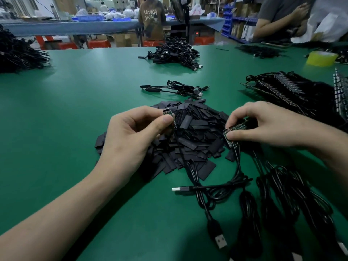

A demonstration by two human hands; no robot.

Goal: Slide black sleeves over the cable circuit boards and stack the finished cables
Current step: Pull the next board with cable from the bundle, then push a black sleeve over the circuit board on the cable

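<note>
— How many boards are held?
— One small green circuit board (167,112) on its black cable (181,154), pinched by thumb and forefinger of the curled left hand (130,136); the right hand (263,125) grips a fanned bunch of green boards (236,128), too overlapped to count.
— And the sleeves?
— One heap of flat black sleeves (197,132) between both hands on the green table (75,110); a few sleeved black cables (175,89) at twelve o'clock; one yellow tape roll (321,58) at two.

Both bare forearms are stretched forward. A circuit board (167,112) is pinched between thumb and forefinger of the left hand (130,140); a row of boards (236,128) is held in the curled fingers of the right hand (267,125).
</note>
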